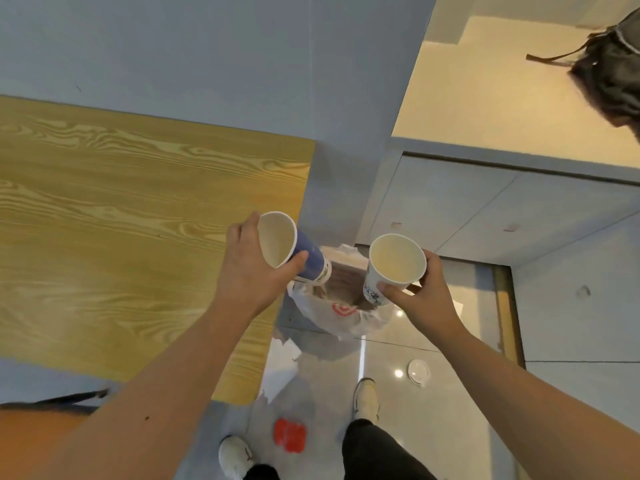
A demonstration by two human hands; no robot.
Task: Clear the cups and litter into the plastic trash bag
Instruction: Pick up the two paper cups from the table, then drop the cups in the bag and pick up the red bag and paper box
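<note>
Two paper cups held over the trash bag beside a wooden desk.

Left grip [249,268] clasps the blue cup [294,252], right grip [420,294] the white cup [391,268]; plastic trash bag [341,313] below, on glossy floor [433,393] against grey wall [207,57]; desk [121,220] left.

A table [138,220] fills the left side, with a wall behind it. Just past the table's right edge, a trash bag [341,313] sits open on the floor. The left hand [249,271] holds a cup [294,251] tilted over the bag's left rim; the right hand [426,299] holds a second cup [391,268] upright over its right rim. Nearer, on the floor, lie a lid [419,371] to the right and a wrapper [290,434] between the person's two shoes. A backpack [613,71] rests far right on a ledge.
</note>
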